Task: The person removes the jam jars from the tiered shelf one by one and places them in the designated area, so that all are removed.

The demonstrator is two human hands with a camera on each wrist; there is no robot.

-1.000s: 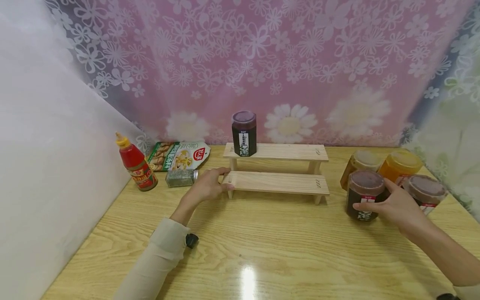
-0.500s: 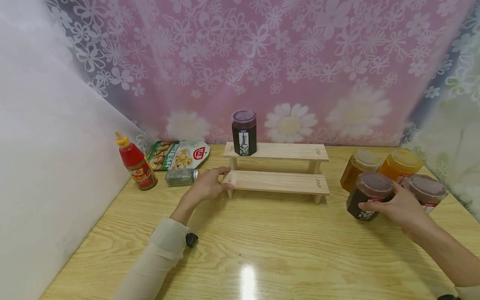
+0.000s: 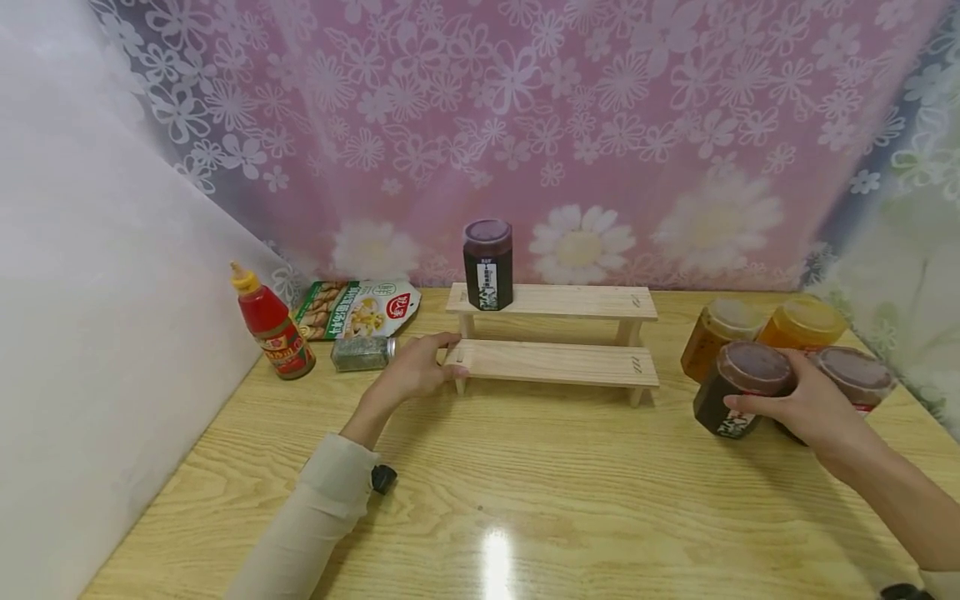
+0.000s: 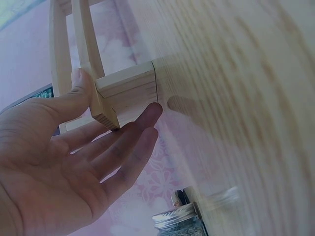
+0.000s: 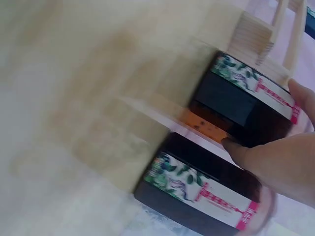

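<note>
My right hand (image 3: 817,408) grips a dark jar (image 3: 722,398) with a purplish lid, thumb on its near left side and fingers around its right side. The jar leans, and in the right wrist view it stands between thumb and finger beside a second dark jar (image 5: 202,191). At the left end of the two-tier wooden shelf (image 3: 547,363), my left hand (image 3: 412,371) pinches the lower board. The left wrist view shows the thumb against one face of that board and the fingers beneath, near its leg (image 4: 133,91). Another dark jar (image 3: 487,271) stands upright on the upper board's left end.
Behind the held jar stand an amber jar (image 3: 705,354) and an orange jar (image 3: 806,325). A squeeze bottle of red sauce (image 3: 273,329), a seasoning packet (image 3: 363,310) and a small glass spice jar (image 3: 363,354) are at left. A patterned curtain (image 3: 555,150) hangs behind.
The held jar has tipped, its lid shifting right, and my right hand has moved slightly right with it. My left hand and the shelf stay in place.
</note>
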